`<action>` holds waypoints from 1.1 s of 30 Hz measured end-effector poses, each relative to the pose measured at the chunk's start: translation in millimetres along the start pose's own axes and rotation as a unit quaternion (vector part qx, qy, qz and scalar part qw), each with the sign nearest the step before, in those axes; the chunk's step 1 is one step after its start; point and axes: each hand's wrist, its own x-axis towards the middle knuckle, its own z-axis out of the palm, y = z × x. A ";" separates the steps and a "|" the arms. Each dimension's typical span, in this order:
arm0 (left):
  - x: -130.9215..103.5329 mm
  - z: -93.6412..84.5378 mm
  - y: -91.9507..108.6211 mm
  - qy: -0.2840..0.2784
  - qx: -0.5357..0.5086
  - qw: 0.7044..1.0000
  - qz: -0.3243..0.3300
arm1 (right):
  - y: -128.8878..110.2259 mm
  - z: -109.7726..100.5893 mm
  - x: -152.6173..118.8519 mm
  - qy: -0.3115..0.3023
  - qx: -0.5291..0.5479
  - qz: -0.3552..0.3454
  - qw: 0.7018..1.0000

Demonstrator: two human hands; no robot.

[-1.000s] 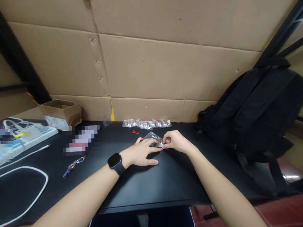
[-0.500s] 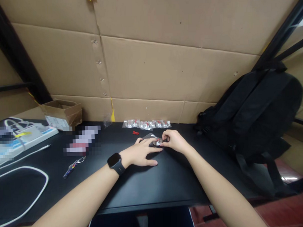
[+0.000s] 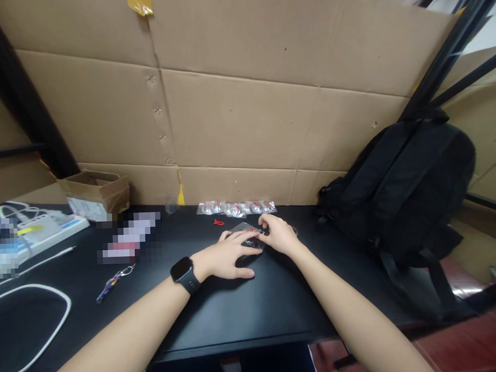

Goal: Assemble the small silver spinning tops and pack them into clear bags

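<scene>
Steadying the plastic bag (image 3: 244, 227), apparently, the left hand (image 3: 224, 260) lies fingers apart. The right hand (image 3: 280, 235) bunches its fingers; grip unclear.

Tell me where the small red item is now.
In the head view, the small red item lies left of centre on the black table, in front of the row of clear packets and beyond the left hand.
</scene>
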 end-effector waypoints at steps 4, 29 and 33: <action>0.0 -2.6 2.3 -0.002 -0.005 1.000 0.007 | -2.8 6.0 1.2 -0.002 -0.008 -0.007 1.000; 3.0 -9.1 -5.0 0.160 0.069 0.977 -0.121 | 22.0 -3.1 6.3 -0.066 0.167 -0.108 0.978; 4.4 -8.1 -11.4 0.158 0.064 0.976 -0.135 | 16.2 4.3 8.3 -0.070 0.175 -0.125 0.974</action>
